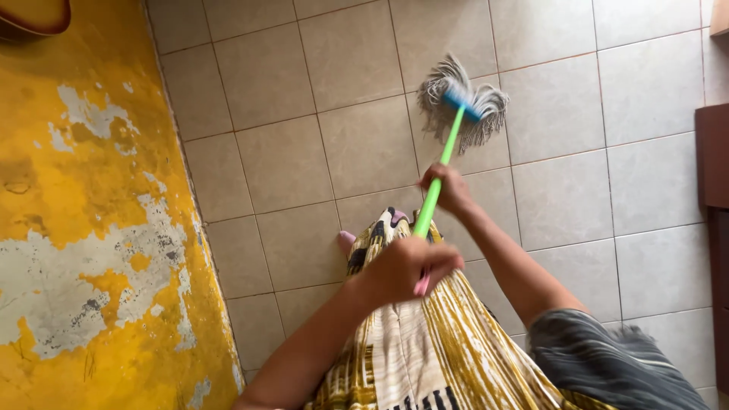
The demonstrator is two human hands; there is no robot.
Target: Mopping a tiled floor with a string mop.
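A mop with a green handle (444, 156) and a grey string head (463, 102) on a blue clamp rests on the tiled floor (304, 114) ahead of me. My right hand (448, 188) grips the handle partway down. Closer to me, my left hand (406, 267) is closed around the handle's upper end, where a pink tip shows below my fingers. The mop leans toward me from the floor. Below my hands hangs my yellow, white and black patterned skirt (425, 349), and a toe (347, 241) peeks out beside it.
A yellow wall (91, 228) with peeling paint patches runs along the left side. Dark brown wooden furniture (714, 190) stands at the right edge. A brown object (30, 15) sits at the top left corner.
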